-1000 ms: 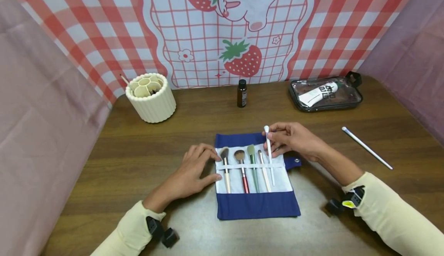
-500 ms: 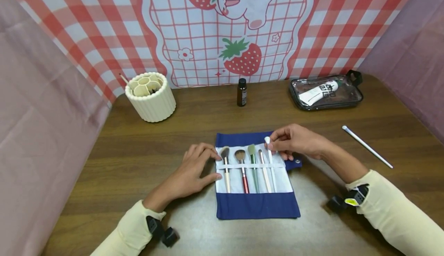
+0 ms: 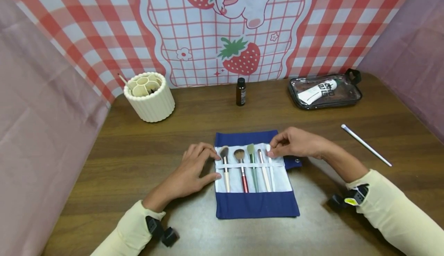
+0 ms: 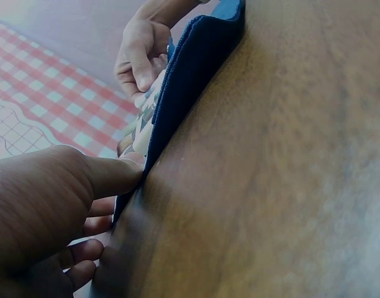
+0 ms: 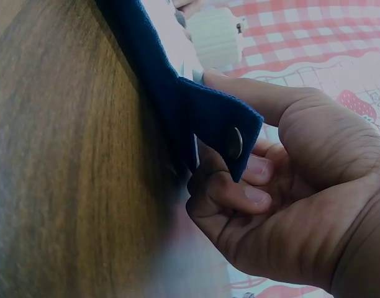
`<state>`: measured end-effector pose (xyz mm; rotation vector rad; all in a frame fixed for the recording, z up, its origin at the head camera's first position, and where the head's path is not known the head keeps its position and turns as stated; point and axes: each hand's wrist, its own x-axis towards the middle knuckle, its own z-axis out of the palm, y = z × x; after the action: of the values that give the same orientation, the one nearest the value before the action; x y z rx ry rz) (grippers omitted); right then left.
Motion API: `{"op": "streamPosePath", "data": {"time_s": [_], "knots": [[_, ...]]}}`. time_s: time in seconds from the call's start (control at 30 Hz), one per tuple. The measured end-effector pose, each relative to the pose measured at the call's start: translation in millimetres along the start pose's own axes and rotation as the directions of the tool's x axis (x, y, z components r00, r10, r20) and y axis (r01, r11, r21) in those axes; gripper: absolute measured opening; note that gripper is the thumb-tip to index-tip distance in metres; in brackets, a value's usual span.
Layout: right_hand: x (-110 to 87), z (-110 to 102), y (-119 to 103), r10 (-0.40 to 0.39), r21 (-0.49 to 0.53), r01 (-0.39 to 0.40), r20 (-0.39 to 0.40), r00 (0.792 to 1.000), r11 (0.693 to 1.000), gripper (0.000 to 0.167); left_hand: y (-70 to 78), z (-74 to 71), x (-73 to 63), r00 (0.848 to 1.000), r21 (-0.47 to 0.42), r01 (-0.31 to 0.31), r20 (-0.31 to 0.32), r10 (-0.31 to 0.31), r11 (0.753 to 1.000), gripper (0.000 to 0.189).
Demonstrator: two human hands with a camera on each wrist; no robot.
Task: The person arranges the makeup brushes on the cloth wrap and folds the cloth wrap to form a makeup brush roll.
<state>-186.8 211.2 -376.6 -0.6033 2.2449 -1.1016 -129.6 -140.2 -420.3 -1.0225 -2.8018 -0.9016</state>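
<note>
A navy brush roll (image 3: 256,205) lies unfolded on the table, its pale lining facing up. Several makeup brushes stand in a row under its white elastic band, among them a red-handled brush (image 3: 244,181) and a green one (image 3: 254,175). My right hand (image 3: 303,145) pinches a slim white makeup brush (image 3: 272,177) near its head, at the right end of the row; its handle runs under the band. The roll's snap tab (image 5: 224,124) sticks out beside my right fingers. My left hand (image 3: 195,168) rests with thumb and fingertips along the roll's left edge, fingers loosely spread.
Another white brush (image 3: 365,145) lies on the table at the right. Behind are a cream ribbed holder (image 3: 150,103), a small dark bottle (image 3: 241,92) and a clear black-edged pouch (image 3: 341,98) with a white tube (image 3: 317,91) inside.
My right hand has slid the white brush down toward me, farther under the band, so its head sits lower and level with the others. My left hand has stayed in place.
</note>
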Motion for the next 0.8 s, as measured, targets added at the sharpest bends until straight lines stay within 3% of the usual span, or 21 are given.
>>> {"op": "streamPosePath", "data": {"time_s": [0.37,0.57,0.67,0.8], "knots": [[-6.2,-3.5,-1.2,0.011,-0.08,-0.015,-0.053,0.999,0.997,0.022,0.3,-0.1,0.4,1.0,0.0,0.002,-0.003,-0.002,1.0,0.04],[-20.5,-12.8,-8.2,0.012,-0.184,-0.044,-0.172,0.985,0.982,0.023,0.9,-0.7,0.5,1.0,0.001,0.003,0.0,-0.003,1.0,0.04],[-30.9,-22.6,-9.7,-0.046,-0.298,-0.039,-0.272,0.961,0.954,0.022,1.4,-1.1,0.4,1.0,0.001,0.005,0.003,-0.005,1.0,0.04],[-45.7,-39.9,-7.0,-0.11,-0.484,-0.104,-0.393,0.913,0.869,0.018,1.5,-1.3,0.4,1.0,0.003,0.007,0.003,-0.007,1.0,0.04]]}}
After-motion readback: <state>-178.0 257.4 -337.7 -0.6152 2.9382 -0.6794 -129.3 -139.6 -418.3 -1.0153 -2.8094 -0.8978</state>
